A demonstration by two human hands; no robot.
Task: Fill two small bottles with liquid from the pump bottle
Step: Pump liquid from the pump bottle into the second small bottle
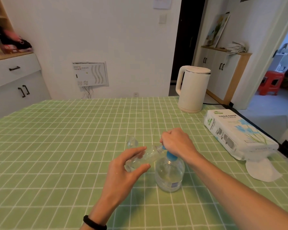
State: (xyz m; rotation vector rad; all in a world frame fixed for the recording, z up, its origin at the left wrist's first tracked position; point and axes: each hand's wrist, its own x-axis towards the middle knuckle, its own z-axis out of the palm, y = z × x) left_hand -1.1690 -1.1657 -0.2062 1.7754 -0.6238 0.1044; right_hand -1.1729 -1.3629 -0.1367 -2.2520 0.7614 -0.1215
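A clear pump bottle [169, 175] with a blue pump collar stands on the green checked tablecloth near the table's middle. My right hand [176, 141] sits on top of its pump head, fingers curled over it. My left hand [123, 168] grips a small clear bottle [140, 159], tilted almost flat, its open neck at the pump's spout. Another small clear item [132, 142], a second bottle or a cap, stands on the cloth just behind; I cannot tell which.
A white electric kettle [192, 90] stands at the table's far right. A pack of tissue paper [238, 131] lies along the right edge, with a loose white tissue [263, 170] in front of it. The tablecloth [56, 146] stretches wide to the left.
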